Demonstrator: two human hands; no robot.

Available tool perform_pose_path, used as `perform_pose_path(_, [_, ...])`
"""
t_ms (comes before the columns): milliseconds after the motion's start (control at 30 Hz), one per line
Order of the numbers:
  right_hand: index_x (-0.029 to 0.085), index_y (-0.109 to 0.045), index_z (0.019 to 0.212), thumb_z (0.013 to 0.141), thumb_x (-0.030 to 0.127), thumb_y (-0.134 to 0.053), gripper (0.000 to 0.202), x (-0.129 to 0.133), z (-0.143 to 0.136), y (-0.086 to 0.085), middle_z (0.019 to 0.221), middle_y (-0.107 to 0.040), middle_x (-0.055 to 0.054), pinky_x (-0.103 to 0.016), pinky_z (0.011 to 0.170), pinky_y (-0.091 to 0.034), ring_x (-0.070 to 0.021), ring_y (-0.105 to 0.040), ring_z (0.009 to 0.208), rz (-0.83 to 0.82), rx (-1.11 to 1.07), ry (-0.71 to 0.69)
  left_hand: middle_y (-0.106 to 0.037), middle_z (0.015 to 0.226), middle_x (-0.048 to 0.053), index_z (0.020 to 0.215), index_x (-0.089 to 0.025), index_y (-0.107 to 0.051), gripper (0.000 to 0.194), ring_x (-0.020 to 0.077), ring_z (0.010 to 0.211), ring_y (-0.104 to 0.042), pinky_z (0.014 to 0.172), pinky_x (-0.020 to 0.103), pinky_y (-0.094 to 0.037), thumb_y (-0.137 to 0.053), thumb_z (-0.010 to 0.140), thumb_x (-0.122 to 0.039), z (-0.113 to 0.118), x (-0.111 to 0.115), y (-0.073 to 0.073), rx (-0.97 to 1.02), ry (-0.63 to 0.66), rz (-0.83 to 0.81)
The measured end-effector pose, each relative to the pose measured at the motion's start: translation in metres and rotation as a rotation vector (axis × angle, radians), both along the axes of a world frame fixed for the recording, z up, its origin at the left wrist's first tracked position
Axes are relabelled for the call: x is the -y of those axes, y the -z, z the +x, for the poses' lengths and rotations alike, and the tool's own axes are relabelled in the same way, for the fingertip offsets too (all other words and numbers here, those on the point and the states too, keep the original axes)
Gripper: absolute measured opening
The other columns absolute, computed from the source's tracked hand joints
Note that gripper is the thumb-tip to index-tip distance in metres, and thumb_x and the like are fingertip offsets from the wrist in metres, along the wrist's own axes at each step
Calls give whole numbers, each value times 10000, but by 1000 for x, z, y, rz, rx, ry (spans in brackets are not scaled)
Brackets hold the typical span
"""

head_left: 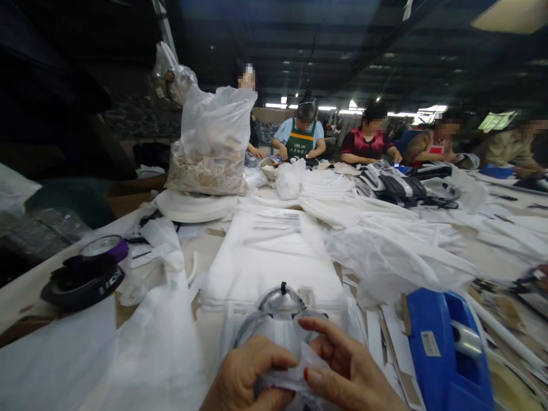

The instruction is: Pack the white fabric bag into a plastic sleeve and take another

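Note:
At the bottom of the head view, my left hand (244, 374) and my right hand (346, 365) meet on a small clear plastic bag (278, 331). The bag holds a grey and black item with a curved band and a small black knob at its top. Both hands pinch the bag's near edge, thumbs and fingertips pressing the film together. Just beyond the bag lies a flat stack of white folded bags (269, 257) with a printed barcode label.
A blue tape dispenser (445, 348) stands at my right. A black cap and purple-lidded tin (89, 268) sit at left. A large clear bag of scraps (209, 148) stands far left. Loose white plastic (394, 251) covers the table. Several seated people (302, 134) work at the far side.

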State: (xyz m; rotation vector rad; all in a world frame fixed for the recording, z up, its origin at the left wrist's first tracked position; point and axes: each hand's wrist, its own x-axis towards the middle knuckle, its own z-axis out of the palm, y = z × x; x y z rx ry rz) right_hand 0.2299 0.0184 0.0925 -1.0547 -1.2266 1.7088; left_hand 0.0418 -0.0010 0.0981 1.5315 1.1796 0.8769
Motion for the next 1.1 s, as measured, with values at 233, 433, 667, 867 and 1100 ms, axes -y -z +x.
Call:
perform_pose_path(233, [245,-601,996,707,408,-685,343,7,-2,29,910,-688,-29,-216,622,-510,-152,-642,734,63,-1,312,-628,704,1,871,-154,-550,366,120,595,-518,511,201,-320,-672,537,-238,-24,2,11,342,-116,-461])
perform_pose_path(433, [234,-616,1039,728,387,-662,350,6,-4,45,976,-683,-55,-219,706,-532,-185,-648,856,342,293,441,-585,615,-4,682,-120,-570,218,100,585,-478,548,205,-301,-667,509,-212,-30,-6,3,350,-212,-554])
perform_pose_path(667, [256,-605,1050,761,329,-645,300,1,7,44,932,-699,-30,-199,677,-545,-180,-672,825,418,310,298,-627,767,54,1005,-139,-557,576,179,703,-593,641,268,-402,-742,569,-466,-16,-14,6,548,-172,-684])
perform_pose_path(867, [230,-568,1103,810,268,-579,296,-5,13,53,927,-684,-44,-226,709,-548,-166,-662,792,753,661,240,-516,636,-31,931,-170,-586,266,123,569,-516,550,230,-408,-570,669,-213,-22,-9,37,-185,-356,-77])
perform_pose_path(1100, [246,-440,1231,870,190,-453,366,-10,10,68,904,-654,-48,-246,690,-553,-161,-655,772,982,752,217,-610,978,69,1046,-148,-575,320,198,946,-539,800,307,-428,-359,828,-55,2,-3,44,-831,-312,1168])
